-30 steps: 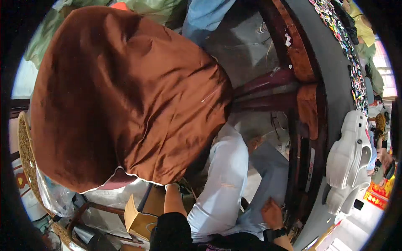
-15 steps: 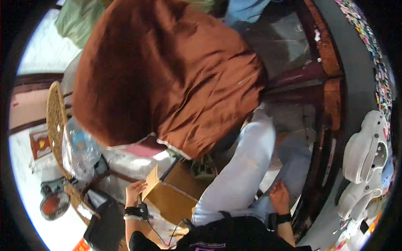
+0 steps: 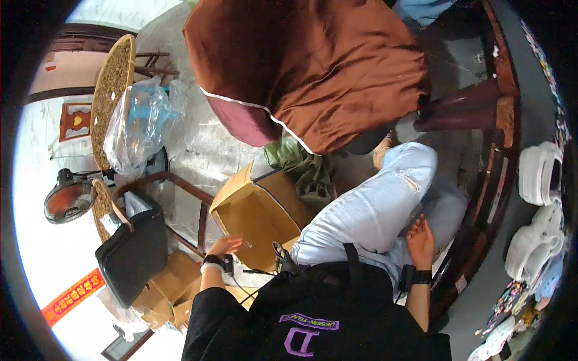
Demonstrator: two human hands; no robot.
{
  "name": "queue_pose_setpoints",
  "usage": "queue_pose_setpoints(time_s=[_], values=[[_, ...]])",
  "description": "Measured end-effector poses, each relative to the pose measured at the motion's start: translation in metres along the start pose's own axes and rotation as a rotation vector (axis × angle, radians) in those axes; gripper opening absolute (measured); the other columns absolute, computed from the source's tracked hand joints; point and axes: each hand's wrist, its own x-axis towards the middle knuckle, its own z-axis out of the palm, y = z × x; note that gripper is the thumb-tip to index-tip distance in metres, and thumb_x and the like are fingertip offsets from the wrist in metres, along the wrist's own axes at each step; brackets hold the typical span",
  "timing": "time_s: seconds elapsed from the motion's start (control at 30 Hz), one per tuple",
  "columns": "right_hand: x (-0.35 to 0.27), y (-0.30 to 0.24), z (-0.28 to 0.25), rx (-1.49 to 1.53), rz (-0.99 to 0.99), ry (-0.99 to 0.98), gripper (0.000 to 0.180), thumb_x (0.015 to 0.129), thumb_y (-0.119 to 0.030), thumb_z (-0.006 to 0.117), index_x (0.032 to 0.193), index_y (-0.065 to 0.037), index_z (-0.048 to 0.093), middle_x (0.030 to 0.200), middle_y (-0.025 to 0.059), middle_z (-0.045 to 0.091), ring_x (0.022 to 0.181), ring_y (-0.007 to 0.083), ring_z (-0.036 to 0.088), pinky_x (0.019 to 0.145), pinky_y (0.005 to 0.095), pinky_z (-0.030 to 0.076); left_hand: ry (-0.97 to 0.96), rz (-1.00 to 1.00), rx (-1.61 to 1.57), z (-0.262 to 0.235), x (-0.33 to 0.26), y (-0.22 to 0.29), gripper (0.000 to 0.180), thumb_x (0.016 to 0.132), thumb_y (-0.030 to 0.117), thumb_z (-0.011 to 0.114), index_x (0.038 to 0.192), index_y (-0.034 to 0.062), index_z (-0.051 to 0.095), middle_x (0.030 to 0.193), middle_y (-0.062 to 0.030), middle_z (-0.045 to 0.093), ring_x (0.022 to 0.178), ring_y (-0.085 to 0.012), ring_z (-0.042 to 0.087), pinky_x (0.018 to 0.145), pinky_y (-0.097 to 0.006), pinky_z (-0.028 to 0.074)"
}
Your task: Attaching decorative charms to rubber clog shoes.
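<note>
My left hand hovers at the near left side of an open cardboard box, its fingers stretched toward the box with no object clearly in them. The box stands tilted beside my leg, and its inside faces me. My right hand is raised palm up beside my bent leg in light blue jeans. Its fingers are loosely apart and nothing lies in them.
A brown cloth-covered round shape fills the far middle, with a green sack under its edge. At left are a black-backed chair, a fan and clear plastic bags. White clogs sit on the grey surface at right.
My left hand has come away from the box flap it was touching. The view has shifted, so more of the box, the chair and my shirt shows. My right hand stays beside my leg.
</note>
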Motion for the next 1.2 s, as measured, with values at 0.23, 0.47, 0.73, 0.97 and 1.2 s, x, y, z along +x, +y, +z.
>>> queue_pose_setpoints(time_s=[0.23,0.47,0.73,0.97,1.2], values=[[-0.013,-0.009,-0.036,0.165,-0.091,-0.032,0.022,0.094,-0.022,0.05,0.111,-0.01,0.057,0.091,0.0036,0.061,0.079,0.0145,0.056,0.071,0.0289,0.045,0.119,0.572,0.204,0.111,0.046,0.204,0.029,0.082,0.008,0.06,0.11,0.0007,0.06,0.097,-0.0097,0.066,0.083,-0.0138,0.062,0.073,-0.026,0.049],[-0.018,0.01,-0.027,0.303,-0.102,-0.012,0.02,0.094,-0.02,0.049,0.107,-0.011,0.061,0.089,0.0021,0.063,0.08,0.0156,0.057,0.071,0.0306,0.045,-0.014,1.167,0.603,0.275,0.1,0.383,0.036,0.082,0.011,0.064,0.114,-0.0027,0.054,0.102,-0.0138,0.064,0.095,-0.0193,0.06,0.082,-0.03,0.048],[-0.042,0.018,-0.033,0.435,-0.215,0.133,0.021,0.092,-0.022,0.054,0.107,-0.009,0.059,0.09,0.0038,0.062,0.083,0.0153,0.057,0.071,0.0303,0.045,0.143,1.609,1.384,0.525,0.16,0.426,0.052,0.079,0.002,0.046,0.13,0.0096,0.045,0.133,-0.0144,0.044,0.114,-0.0347,0.049,0.096,-0.041,0.041],[-0.041,0.017,-0.025,0.439,-0.219,0.114,0.022,0.093,-0.023,0.051,0.11,-0.01,0.057,0.09,0.0032,0.062,0.082,0.0159,0.056,0.073,0.0307,0.043,0.158,1.546,1.367,0.507,0.193,0.454,0.018,0.082,0.01,0.052,0.089,-0.0009,0.064,0.092,-0.0219,0.063,0.086,-0.038,0.06,0.075,-0.043,0.049],[-0.026,0.008,-0.038,0.372,-0.149,-0.012,0.023,0.094,-0.025,0.05,0.11,-0.011,0.057,0.088,0.0025,0.061,0.081,0.0149,0.055,0.071,0.0299,0.042,0.312,1.572,1.169,0.296,0.07,0.341,0.017,0.082,0.015,0.058,0.092,0.0034,0.066,0.086,-0.0185,0.062,0.083,-0.0363,0.059,0.069,-0.043,0.047]])
